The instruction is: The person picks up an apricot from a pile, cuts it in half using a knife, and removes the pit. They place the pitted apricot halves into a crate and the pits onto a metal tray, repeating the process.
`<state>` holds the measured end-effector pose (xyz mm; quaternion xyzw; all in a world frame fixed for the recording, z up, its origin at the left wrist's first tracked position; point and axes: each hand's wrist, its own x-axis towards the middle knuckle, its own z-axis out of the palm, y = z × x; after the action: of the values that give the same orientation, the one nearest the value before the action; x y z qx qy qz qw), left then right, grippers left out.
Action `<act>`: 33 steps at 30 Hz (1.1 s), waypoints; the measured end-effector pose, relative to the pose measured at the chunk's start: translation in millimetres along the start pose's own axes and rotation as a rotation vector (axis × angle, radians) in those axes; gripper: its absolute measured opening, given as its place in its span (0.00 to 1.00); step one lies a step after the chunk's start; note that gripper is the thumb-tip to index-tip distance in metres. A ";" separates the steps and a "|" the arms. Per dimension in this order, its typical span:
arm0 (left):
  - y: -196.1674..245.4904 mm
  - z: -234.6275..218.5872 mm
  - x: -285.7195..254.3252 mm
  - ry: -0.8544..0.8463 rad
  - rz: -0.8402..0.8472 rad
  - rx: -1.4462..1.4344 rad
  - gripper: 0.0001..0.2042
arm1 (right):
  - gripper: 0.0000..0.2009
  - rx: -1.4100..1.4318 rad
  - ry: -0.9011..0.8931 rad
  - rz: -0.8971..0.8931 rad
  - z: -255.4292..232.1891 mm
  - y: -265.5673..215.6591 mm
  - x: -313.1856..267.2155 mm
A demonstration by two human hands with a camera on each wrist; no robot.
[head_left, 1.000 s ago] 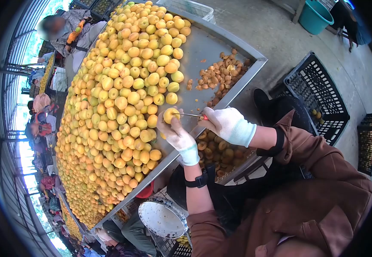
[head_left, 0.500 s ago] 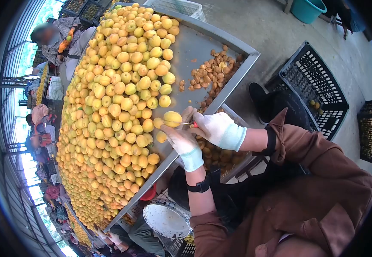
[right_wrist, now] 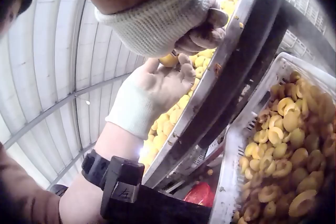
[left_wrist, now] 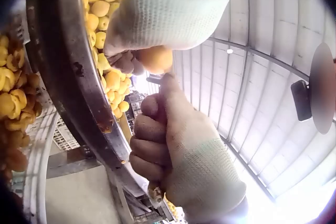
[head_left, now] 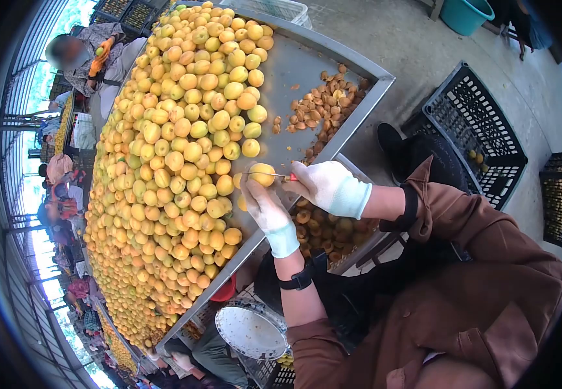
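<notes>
The left hand [head_left: 266,211], in a white glove with a pale blue cuff, reaches up from below, its grip pinching one yellow fruit [head_left: 261,174] near the edge of the tabletop [head_left: 287,71]. Just right of it, the right hand [head_left: 334,187], gloved alike, comes in from the side, fingers curled; its grip clasps one thin tool [head_left: 293,177] by its red handle, the shaft meeting the fruit. Whether it pierces the skin, I cannot tell.

Left to right, there is one heap of fruit [head_left: 177,149], too many to count; one red bowl [head_left: 222,290]; one white basin [head_left: 252,330]; a scatter of brown pits [head_left: 323,110], also uncountable; one white crate [right_wrist: 227,150] of halved fruit; one teal tub [head_left: 465,18]; and, at the right, two black crates [head_left: 488,129].

A seated person [head_left: 81,74] is at far left, beyond the heap. The tabletop is grey metal with a raised rim; right of it lies bare concrete floor [head_left: 384,39], and pale ribbed roofing [left_wrist: 273,77] stretches overhead.
</notes>
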<state>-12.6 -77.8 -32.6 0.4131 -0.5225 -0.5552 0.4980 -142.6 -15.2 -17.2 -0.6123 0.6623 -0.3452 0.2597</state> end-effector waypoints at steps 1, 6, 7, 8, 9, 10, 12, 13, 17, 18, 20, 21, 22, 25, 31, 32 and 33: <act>-2.8 -0.2 0.1 0.000 0.000 0.000 0.23 | 0.19 -0.003 0.004 -0.012 -1.8 -0.9 -0.5; 6.8 5.6 -3.1 0.092 -0.100 -0.015 0.22 | 0.19 -0.084 -0.033 0.019 -5.6 -1.5 -2.1; 8.0 7.3 -3.9 0.089 -0.101 -0.013 0.22 | 0.19 -0.100 -0.030 0.011 -4.7 -1.1 -3.1; 8.4 9.2 -5.5 0.101 -0.114 -0.017 0.23 | 0.19 -0.098 -0.029 0.014 -3.0 -0.9 -4.4; 8.1 10.8 -6.5 0.112 -0.127 -0.021 0.24 | 0.19 -0.100 -0.037 0.033 -0.8 -0.4 -5.5; 6.3 11.0 -6.7 0.107 -0.129 -0.020 0.24 | 0.19 -0.101 -0.044 0.051 1.3 0.8 -6.0; 4.2 10.4 -8.3 0.156 -0.240 -0.111 0.26 | 0.19 -0.087 -0.013 0.033 6.3 4.3 -6.4; 5.1 8.3 -9.8 0.155 -0.243 -0.109 0.26 | 0.19 -0.073 0.017 0.010 8.4 5.3 -6.7; 6.3 7.9 -9.5 0.122 -0.351 -0.061 0.29 | 0.19 -0.013 0.003 0.039 5.6 0.7 -4.1; 2.6 8.3 -8.9 0.147 -0.392 -0.123 0.30 | 0.19 -0.006 -0.018 0.063 4.3 -1.5 -2.7; 1.3 9.6 -9.3 0.155 -0.366 -0.096 0.30 | 0.19 0.001 -0.038 0.088 1.5 -4.6 -0.8; 2.1 10.3 -9.7 0.161 -0.338 -0.069 0.31 | 0.19 0.008 -0.049 0.102 0.1 -5.7 -0.5; 2.1 9.1 -10.2 0.160 -0.339 -0.068 0.31 | 0.19 0.015 -0.059 0.115 -0.8 -6.1 -0.4; -2.0 1.5 -7.6 0.056 -0.315 -0.029 0.32 | 0.20 0.038 -0.062 0.128 -0.8 -5.1 0.0; -7.1 -6.1 0.3 -0.097 -0.291 -0.004 0.32 | 0.20 0.062 -0.045 0.072 -5.4 2.9 2.0; -2.6 -2.9 -0.4 -0.081 -0.309 -0.086 0.30 | 0.20 0.063 -0.043 0.072 -6.9 3.8 2.7; -0.1 -1.1 -0.6 -0.066 -0.326 -0.169 0.29 | 0.20 0.043 -0.060 0.055 -8.5 4.8 3.5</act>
<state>-11.4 -77.3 -32.9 0.4308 -0.4160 -0.6837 0.4170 -152.5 -17.4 -15.3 -0.5981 0.6631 -0.3338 0.3018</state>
